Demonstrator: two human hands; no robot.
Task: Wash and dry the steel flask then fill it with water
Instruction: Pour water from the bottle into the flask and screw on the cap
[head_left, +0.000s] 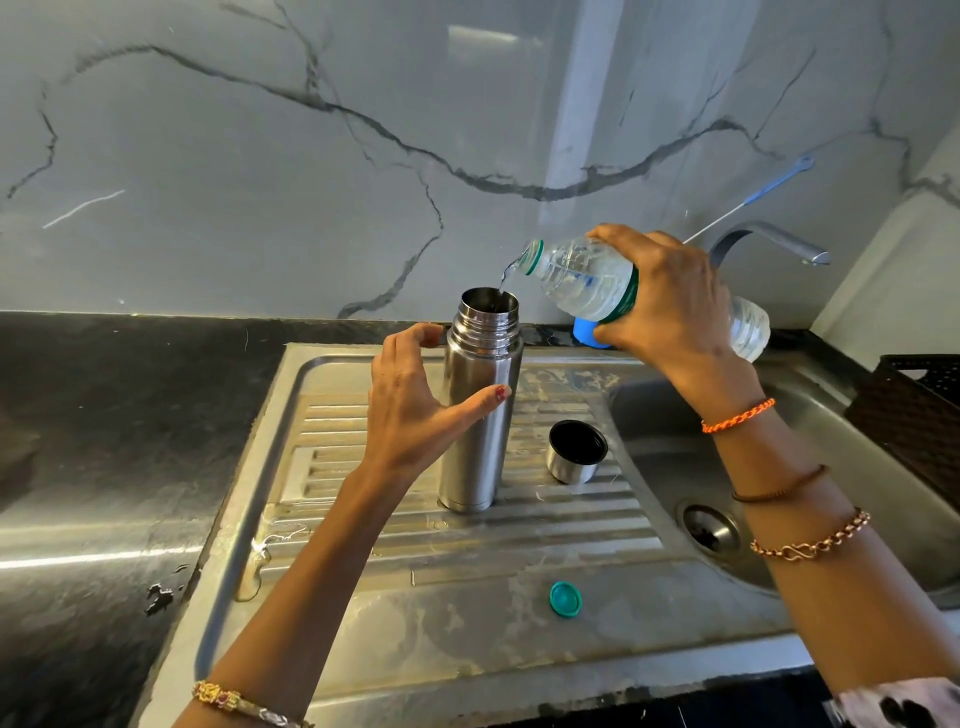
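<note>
The steel flask (480, 405) stands upright and uncapped on the ribbed steel drainboard (519, 530). My left hand (415, 400) holds its body, thumb across the front and fingers curving behind it. My right hand (670, 306) grips a clear plastic water bottle (582, 278) tilted mouth-down to the left, and a thin stream of water falls from it into the flask's mouth. The flask's steel cup lid (575, 452) sits open side up to the right of the flask. The bottle's green cap (565, 598) lies near the drainboard's front edge.
The sink basin (675, 467) with its drain (709, 529) lies to the right, a grey tap (769, 241) above it. A long-handled brush (753, 200) leans on the marble wall. A blue object (587, 332) sits behind my right hand. A dark basket (914, 415) stands far right; black counter (114, 441) spreads left.
</note>
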